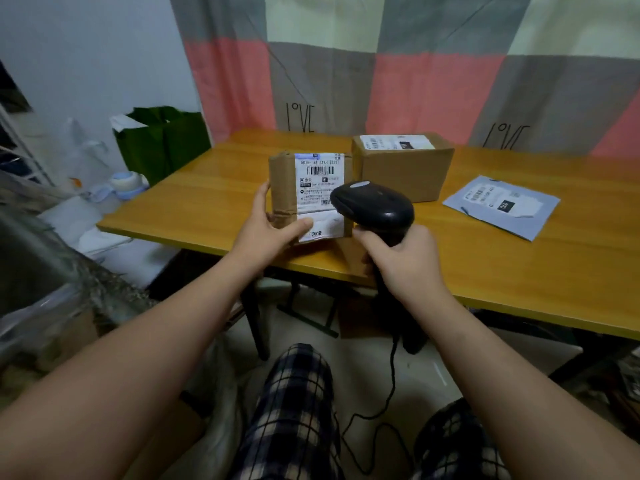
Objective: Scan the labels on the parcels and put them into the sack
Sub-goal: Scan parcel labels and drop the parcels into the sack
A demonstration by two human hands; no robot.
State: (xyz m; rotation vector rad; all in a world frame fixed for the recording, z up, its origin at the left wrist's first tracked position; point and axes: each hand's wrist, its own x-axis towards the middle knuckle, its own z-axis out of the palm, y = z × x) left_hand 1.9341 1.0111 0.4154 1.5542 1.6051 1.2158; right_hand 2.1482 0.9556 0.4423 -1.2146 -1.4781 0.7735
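Right hand grips the scanner; left hand holds the labelled parcel upright.

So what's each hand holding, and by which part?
The left hand grips the small parcel by its lower left corner; right hand grips the scanner by its handle.

Bare wood lies open on the left part of the table and at its right front. The big box stands just behind the small box and scanner, blocking the way back. The flat bag lies to the right. The scanner's cord hangs below the table edge.
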